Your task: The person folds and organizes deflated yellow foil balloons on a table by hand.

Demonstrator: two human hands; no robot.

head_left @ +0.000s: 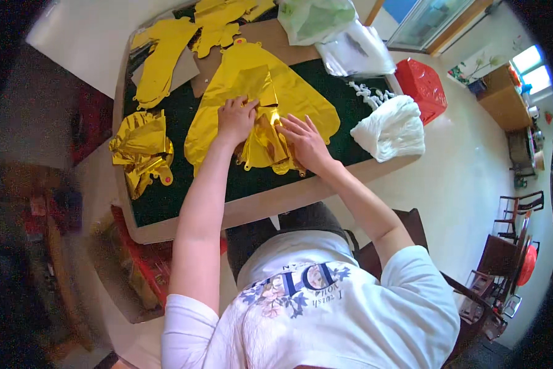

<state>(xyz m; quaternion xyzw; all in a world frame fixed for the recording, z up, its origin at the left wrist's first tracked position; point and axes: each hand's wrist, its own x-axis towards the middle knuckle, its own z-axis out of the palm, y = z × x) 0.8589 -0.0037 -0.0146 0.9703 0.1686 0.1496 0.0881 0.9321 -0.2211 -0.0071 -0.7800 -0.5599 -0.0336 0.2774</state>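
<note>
A flat gold foil balloon (pixel 304 95) lies spread in front of me, wide toward the near side and narrow at the far end. Crumpled, shiny foil folds (pixel 265 144) sit on its near middle, between my hands. The bent fingers of my left hand (pixel 236 120) are closed on the foil beside an upright crease; their tips are partly hidden. My right hand (pixel 308 142) rests on the right side of the folds, its fingers stretched and apart.
Flat gold foil pieces (pixel 162 64) lie at the far left, with a crumpled gold foil balloon (pixel 142 147) at the near left. On the right are a white string bundle (pixel 392 130), clear plastic bags (pixel 356 52) and a red plastic-wrapped box (pixel 421 89). Dark green cloth (pixel 190 190) covers the table.
</note>
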